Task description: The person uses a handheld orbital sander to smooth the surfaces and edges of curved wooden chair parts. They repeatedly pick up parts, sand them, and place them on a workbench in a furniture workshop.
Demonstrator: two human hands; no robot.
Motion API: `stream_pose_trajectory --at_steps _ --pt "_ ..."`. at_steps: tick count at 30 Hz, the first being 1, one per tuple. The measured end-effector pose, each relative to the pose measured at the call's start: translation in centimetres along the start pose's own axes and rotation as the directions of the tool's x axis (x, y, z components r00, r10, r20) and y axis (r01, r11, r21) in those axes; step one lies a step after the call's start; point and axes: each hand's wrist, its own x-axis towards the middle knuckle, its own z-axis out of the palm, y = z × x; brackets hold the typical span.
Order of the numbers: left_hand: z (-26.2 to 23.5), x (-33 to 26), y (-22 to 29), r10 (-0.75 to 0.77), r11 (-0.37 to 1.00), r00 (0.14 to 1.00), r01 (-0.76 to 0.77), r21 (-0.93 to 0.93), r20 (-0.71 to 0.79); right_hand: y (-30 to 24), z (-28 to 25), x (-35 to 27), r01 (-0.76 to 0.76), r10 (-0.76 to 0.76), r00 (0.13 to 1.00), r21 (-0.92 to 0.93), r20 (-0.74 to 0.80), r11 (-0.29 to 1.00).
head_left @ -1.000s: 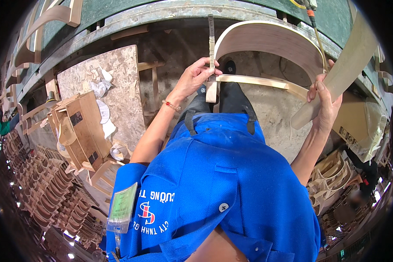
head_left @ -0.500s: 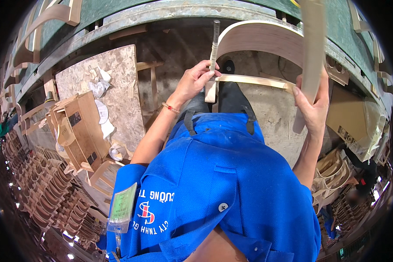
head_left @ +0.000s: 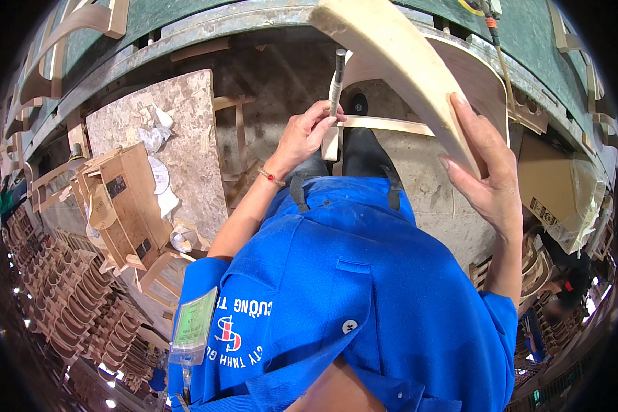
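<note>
From the head view, your left hand (head_left: pixel 307 137) is closed around a slim grey rod-like tool (head_left: pixel 336 81), pinching it between thumb and fingertips near its lower end; the tool stands nearly upright, its top reaching toward the edge of the green-topped worktop (head_left: pixel 206 27). Just below that hand a thin pale wooden slat (head_left: pixel 384 125) runs crosswise, and a short pale wooden block (head_left: pixel 330 143) sits against your fingers; whether the tool's tip touches the wood cannot be told.

Your right hand (head_left: pixel 484 168) is open-palmed with the fingers stretched along a broad, curved, pale wooden piece (head_left: pixel 398 65), which it holds tilted up, the far end rising over the worktop edge. Your two hands are well apart, each on its own thing.

Behind the curved piece, a rounded brown bent-plywood shell (head_left: pixel 477 75) arches under the worktop. To your left, a speckled chipboard panel (head_left: pixel 189 151) leans, with crumpled pale rags (head_left: pixel 154 134) on it, and an open brown cardboard box (head_left: pixel 120 202) beside it. Stacks of curved wooden chair parts (head_left: pixel 69 302) fill the floor at lower left. To your right lies a cardboard box wrapped in clear plastic (head_left: pixel 563 189).
</note>
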Motion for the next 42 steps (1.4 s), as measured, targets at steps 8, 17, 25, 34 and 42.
stream_pose_trajectory --at_steps 8,17,25,34,42 --pt "0.0 -0.1 -0.1 -0.001 1.000 0.999 0.001 0.011 0.040 -0.2 0.7 -0.1 -0.022 0.025 0.999 -0.082 0.038 0.996" --pt "0.4 -0.1 -0.1 0.008 0.999 1.000 -0.008 0.031 -0.011 -2.3 -0.7 1.2 -0.190 0.228 0.952 -0.188 0.205 0.964" --pt "0.3 -0.2 0.2 0.017 0.997 1.000 -0.017 0.075 0.006 -2.9 -1.3 1.1 -0.182 0.234 0.954 -0.260 0.187 0.948" --pt "0.1 -0.1 0.0 0.004 0.999 1.000 -0.005 0.048 0.026 -0.7 0.6 0.2 -0.042 0.039 0.996 -0.033 -0.078 0.999" --pt "-0.1 0.0 0.0 -0.031 0.997 0.997 0.035 -0.065 0.067 -0.8 0.7 0.4 -0.117 0.116 0.993 -0.038 -0.038 0.992"
